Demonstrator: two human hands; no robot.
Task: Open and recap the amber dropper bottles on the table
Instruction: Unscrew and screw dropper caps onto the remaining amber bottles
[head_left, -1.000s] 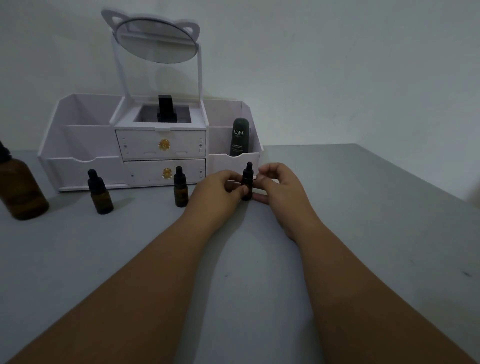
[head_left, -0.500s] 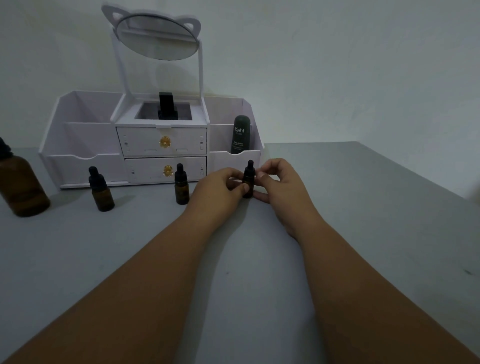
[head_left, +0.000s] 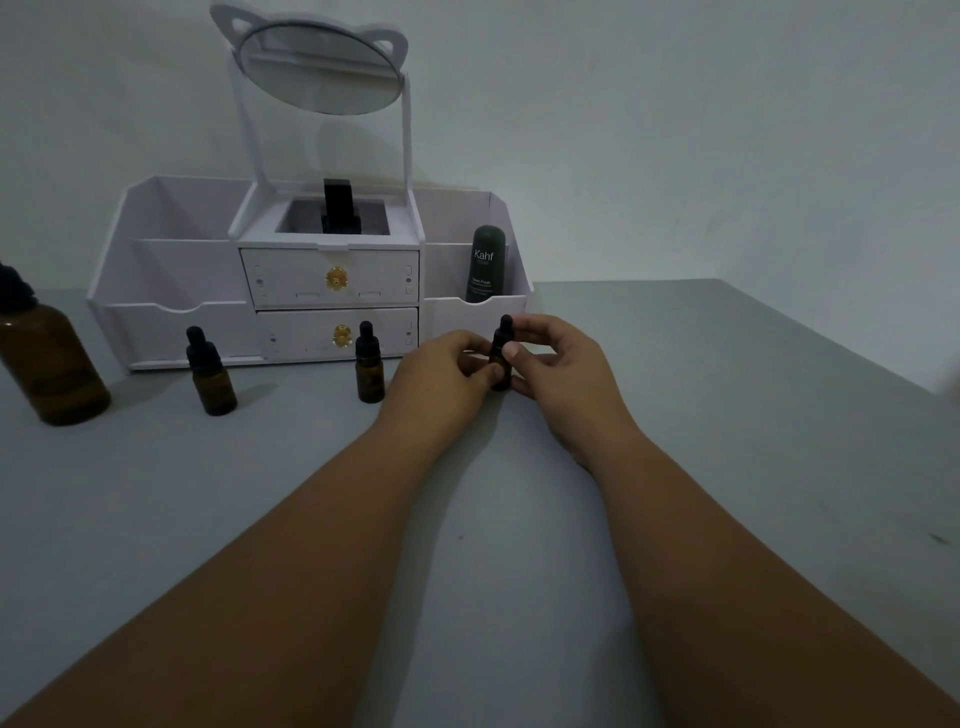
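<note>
Your hands have barely shifted: left hand (head_left: 441, 374) still grips the bottle (head_left: 500, 358) standing on the table (head_left: 519, 519), right hand (head_left: 563, 369) pinching its cap (head_left: 505, 326).

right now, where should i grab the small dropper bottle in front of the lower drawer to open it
Probably wrap the amber body of the small dropper bottle from the front or side: it stands upright on the table, with the lower drawer close behind. Pinch the black cap from above at its collar, not the narrow bulb. Left hand and right hand grip another bottle.
</note>
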